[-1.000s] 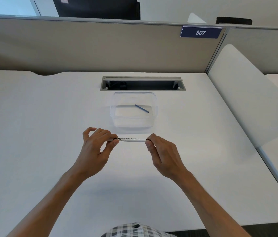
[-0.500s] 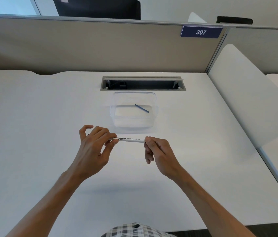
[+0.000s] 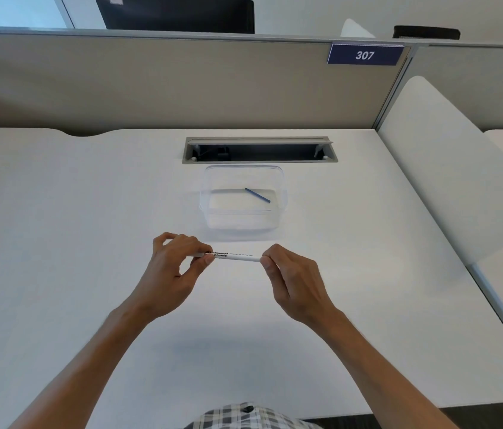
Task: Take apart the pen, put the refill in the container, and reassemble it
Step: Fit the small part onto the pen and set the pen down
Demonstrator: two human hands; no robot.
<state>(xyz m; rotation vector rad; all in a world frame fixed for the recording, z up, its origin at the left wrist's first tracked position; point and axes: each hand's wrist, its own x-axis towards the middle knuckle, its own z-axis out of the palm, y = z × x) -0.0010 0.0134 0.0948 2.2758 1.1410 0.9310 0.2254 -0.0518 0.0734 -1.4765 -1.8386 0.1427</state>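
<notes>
I hold a white pen (image 3: 238, 256) with black print level above the desk, between both hands. My left hand (image 3: 176, 267) pinches its left end with thumb and fingers. My right hand (image 3: 290, 277) pinches its right end; that tip is hidden by the fingers. Just beyond the pen stands a clear plastic container (image 3: 213, 209). A thin blue refill (image 3: 257, 195) lies slanted on its floor, apart from both hands.
The white desk (image 3: 74, 243) stretches wide to the left and in front of me. An open grey cable tray (image 3: 259, 150) sits behind the container. A beige partition (image 3: 182, 88) closes the back; a white side panel (image 3: 448, 187) stands at the right.
My right hand let its fingers loosen on the pen's end half a second ago and now pinches it again. The pen stays level in nearly the same place.
</notes>
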